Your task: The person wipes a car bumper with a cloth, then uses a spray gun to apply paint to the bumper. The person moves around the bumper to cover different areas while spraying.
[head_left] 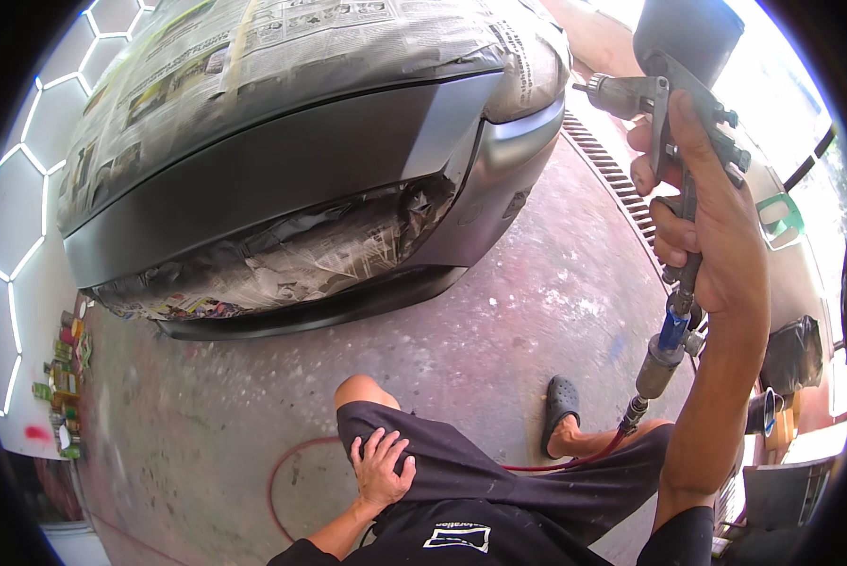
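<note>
My right hand point(702, 189), raised at the upper right, is closed around the handle of a spray gun point(664, 99). A grey paint cup point(687, 42) sits on top of the gun, and its nozzle points left. Below the handle hang a blue-and-grey inline filter point(664, 354) and a red air hose point(584, 462). My left hand point(383, 465) rests on my bent knee, fingers spread, holding nothing. Ahead of me is a car's end with a matt dark grey panel point(282, 160) and bumper point(480, 208). Newspaper point(319, 42) masks its upper part and the recess below the panel.
The red hose curves over the stained concrete floor point(206, 396) beside my left leg. A floor grate point(612, 170) runs along the right. Several cans point(65, 377) stand by the left wall, under hexagonal lights. A black bag point(793, 354) and boxes sit at the right.
</note>
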A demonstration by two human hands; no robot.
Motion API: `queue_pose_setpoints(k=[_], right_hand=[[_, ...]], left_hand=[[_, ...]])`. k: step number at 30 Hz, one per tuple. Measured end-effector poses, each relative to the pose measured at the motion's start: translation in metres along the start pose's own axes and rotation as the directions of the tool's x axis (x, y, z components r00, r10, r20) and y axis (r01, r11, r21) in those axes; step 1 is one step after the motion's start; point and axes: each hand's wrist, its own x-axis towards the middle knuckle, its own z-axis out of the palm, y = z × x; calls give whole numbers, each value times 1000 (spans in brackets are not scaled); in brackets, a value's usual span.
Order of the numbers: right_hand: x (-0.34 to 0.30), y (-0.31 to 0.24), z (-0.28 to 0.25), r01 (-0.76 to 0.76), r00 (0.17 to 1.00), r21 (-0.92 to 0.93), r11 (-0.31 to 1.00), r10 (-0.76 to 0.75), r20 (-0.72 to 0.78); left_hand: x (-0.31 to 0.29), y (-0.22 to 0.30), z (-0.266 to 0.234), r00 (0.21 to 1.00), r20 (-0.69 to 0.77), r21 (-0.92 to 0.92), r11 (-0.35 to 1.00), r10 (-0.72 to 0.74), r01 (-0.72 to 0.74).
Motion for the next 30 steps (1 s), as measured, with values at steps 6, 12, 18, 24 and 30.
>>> queue_pose_setpoints(k=[6, 12, 18, 24, 30], right_hand=[[-20, -13, 30, -28, 999, -15, 999, 28, 41], [-53, -42, 74, 5, 988, -35, 999, 0, 157], [-76, -43, 85, 28, 993, -62, 998, -20, 118], [-44, -7, 22, -41, 999, -66, 997, 40, -17], [-44, 6, 7, 14, 983, -31, 999, -19, -184]], left_hand=[[1, 2, -3, 1000, 0, -15, 1000, -4, 4], [0, 0, -7, 1000, -3, 6, 1000, -24, 24], [-4, 0, 0, 999, -25, -5, 1000, -26, 25], [-5, -2, 1, 1000, -25, -3, 1000, -9, 9], [-4, -3, -2, 1000, -15, -3, 1000, 1, -1]])
